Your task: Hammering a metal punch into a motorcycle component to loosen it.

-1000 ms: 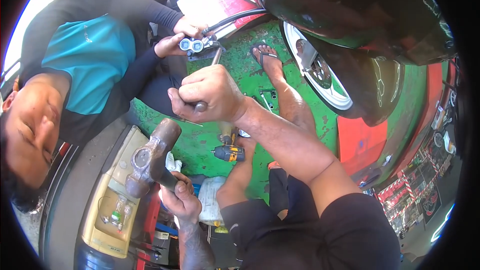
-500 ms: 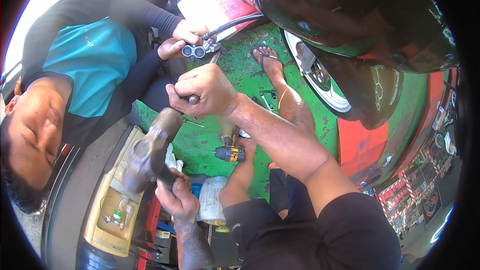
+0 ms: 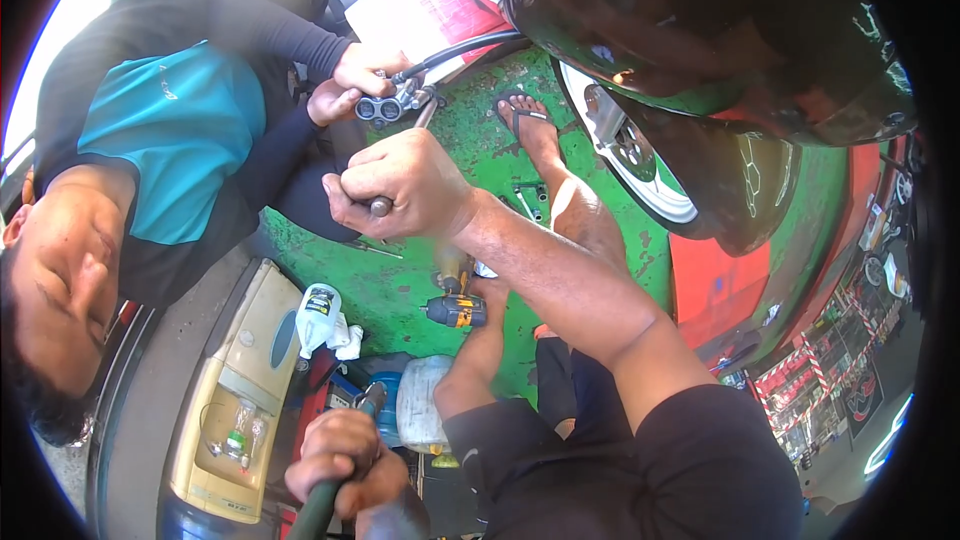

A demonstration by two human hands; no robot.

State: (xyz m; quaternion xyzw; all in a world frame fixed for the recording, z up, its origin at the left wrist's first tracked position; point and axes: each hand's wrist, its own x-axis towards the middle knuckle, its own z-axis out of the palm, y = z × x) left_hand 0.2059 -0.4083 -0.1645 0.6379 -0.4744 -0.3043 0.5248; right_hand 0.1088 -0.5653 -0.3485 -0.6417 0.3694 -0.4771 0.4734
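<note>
My right hand (image 3: 408, 180) is closed in a fist round a metal rod (image 3: 428, 113), whose near end pokes out by the thumb. The rod's far end reaches a silver brake caliper (image 3: 385, 107) with two round pistons, a black hose (image 3: 462, 46) running from it. A co-worker's two hands (image 3: 352, 80) hold that caliper from the left. Lower down, my left hand (image 3: 345, 452) is wrapped round the dark green handle (image 3: 316, 508) of a hammer. The hammer's head is out of the picture, past the lower edge.
A yellow-and-black cordless impact driver (image 3: 457, 310) lies by my foot. Several sockets (image 3: 540, 198) rest on the worn green floor (image 3: 400, 285). At right stands a white-rimmed wheel (image 3: 640, 155). A clear bottle (image 3: 318, 315) and a cream appliance (image 3: 215, 460) are on the left.
My left hand has swung the hammer down and back, so its head has left the picture and the bottle shows. My right hand, the rod and the caliper hold nearly the same place.
</note>
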